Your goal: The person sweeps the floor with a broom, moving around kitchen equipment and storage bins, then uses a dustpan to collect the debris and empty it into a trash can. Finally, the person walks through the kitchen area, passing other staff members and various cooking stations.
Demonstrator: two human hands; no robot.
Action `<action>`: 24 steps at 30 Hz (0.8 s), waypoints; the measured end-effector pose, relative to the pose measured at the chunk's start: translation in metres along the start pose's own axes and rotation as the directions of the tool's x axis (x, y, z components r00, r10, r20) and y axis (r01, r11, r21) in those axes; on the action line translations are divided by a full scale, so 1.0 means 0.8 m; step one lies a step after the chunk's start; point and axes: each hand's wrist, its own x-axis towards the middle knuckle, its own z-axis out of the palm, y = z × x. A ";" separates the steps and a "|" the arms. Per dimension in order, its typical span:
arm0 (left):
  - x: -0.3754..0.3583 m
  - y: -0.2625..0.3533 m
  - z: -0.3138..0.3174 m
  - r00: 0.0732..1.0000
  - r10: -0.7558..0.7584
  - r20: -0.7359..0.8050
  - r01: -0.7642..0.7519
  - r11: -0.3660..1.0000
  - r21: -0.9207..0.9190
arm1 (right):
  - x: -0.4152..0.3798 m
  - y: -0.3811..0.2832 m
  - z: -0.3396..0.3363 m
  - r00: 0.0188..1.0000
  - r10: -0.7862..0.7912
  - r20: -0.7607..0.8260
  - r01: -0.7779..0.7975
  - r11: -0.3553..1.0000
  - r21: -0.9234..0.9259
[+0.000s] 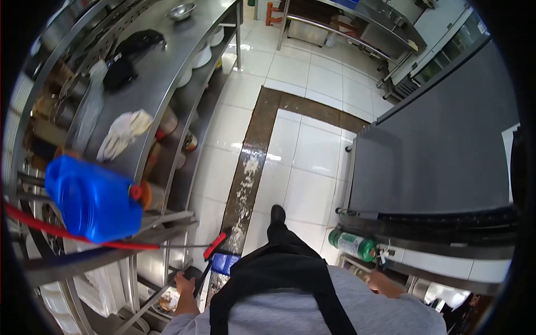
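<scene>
My left hand [185, 286] is low at the left of my body, its fingers apart, beside a metal rack. Close to it are a slanting black bar [205, 272] and a blue flat object [225, 264]; I see no grip on either. My right hand [382, 283] hangs at the right, by a low shelf. Its fingers are partly hidden, so a hold on anything cannot be made out. Just above it lies a green cylinder [353, 245] with a white label. A long red tube [84, 239] with a thin rod ends in a red piece [214, 245] left of my legs.
A blue jerrycan [95, 198] with a red cap stands at the left. On the steel table [184, 50] are a cloth [125, 134], black fabric [120, 72] and a metal bowl [181, 12]. A wet brown channel [245, 173] crosses the white tiles. A grey cabinet [435, 134] borders the right.
</scene>
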 end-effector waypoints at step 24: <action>0.334 0.972 -0.211 0.617 0.786 0.047 -0.785 0.619 -0.036 | 0.353 0.090 -0.696 0.977 0.073 -0.202 -0.035 0.982 0.186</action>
